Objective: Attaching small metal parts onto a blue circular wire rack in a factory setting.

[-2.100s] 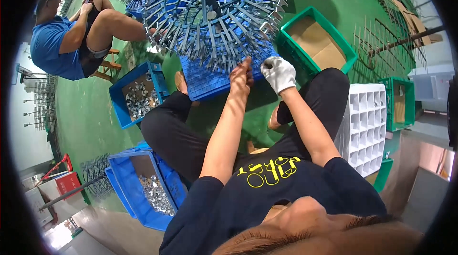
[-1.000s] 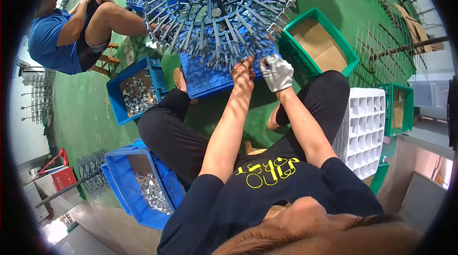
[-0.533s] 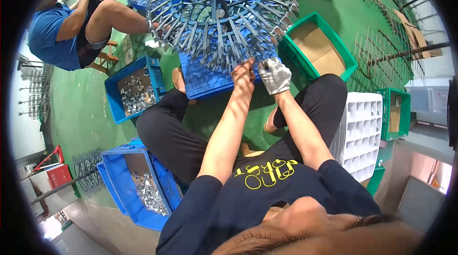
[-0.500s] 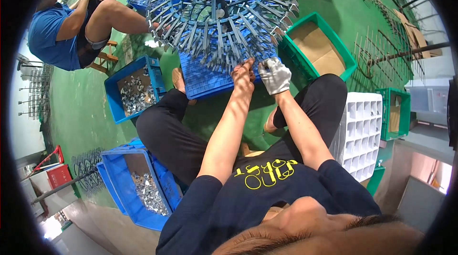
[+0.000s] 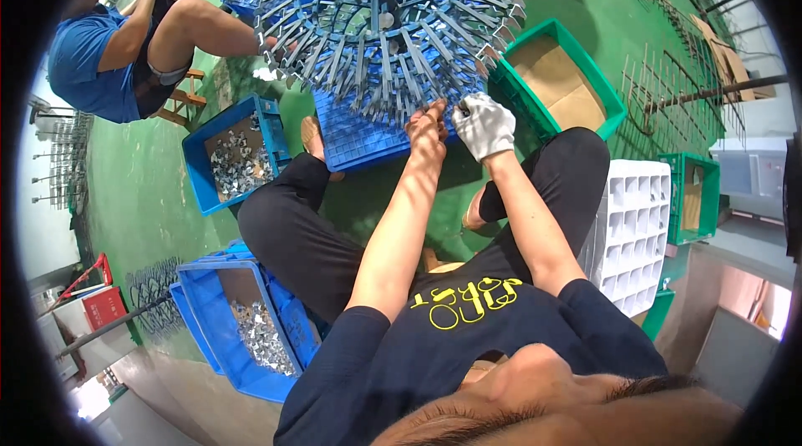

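Observation:
In front of me stands a round rack (image 5: 393, 45) of dark metal, ringed with many flat prongs around a central post. My left hand (image 5: 427, 126), bare, is at the rack's near lower edge, its fingers closed around something too small to make out among the prong tips. Just to its right is my right hand (image 5: 486, 125) in a white glove. Its fingers are curled together, thumb side toward the left hand, pinching something small and dark that I cannot name. A blue plastic crate (image 5: 359, 144) lies upside down or flat beneath the rack.
Blue bins with small metal pieces stand at my left, one farther off (image 5: 190, 164) and one nearer (image 5: 219, 362). A green crate (image 5: 620, 112) lined with cardboard is at the right, near a white compartment tray (image 5: 614, 237). A seated person (image 5: 100, 53) holds a phone at far left.
My gloved right hand has turned slightly and shifted a little to the right. The rack has rotated slightly. My left hand has stayed nearly in place.

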